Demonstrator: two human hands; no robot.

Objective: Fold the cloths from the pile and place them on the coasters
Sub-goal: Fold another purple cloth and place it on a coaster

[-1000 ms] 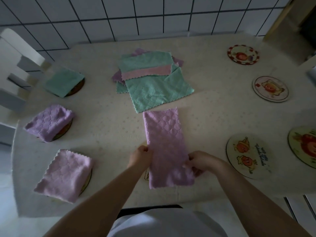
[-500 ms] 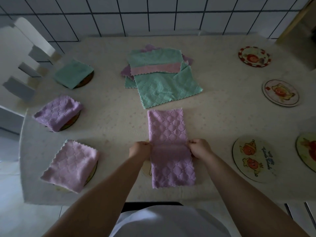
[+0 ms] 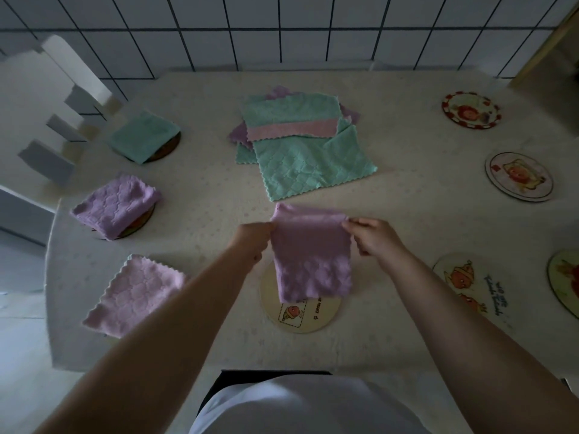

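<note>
Left hand (image 3: 252, 238), right hand (image 3: 369, 236) raised, both in pinch grip, forearms extended.

My forearms bare to the elbow, no sleeves visible, white garment over my torso, dark band above it

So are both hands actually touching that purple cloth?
Touching. The head view shows the left hand and right hand pinching the purple cloth's top corners.

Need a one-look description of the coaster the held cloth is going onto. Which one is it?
Start at the near edge of the table, right in front of the person. Between the forearms lies a round pale coaster, half covered by the purple cloth that the left hand and right hand hold up. Unlike the bare coasters on the right, it has a small stamp-like picture at its near rim.
</note>
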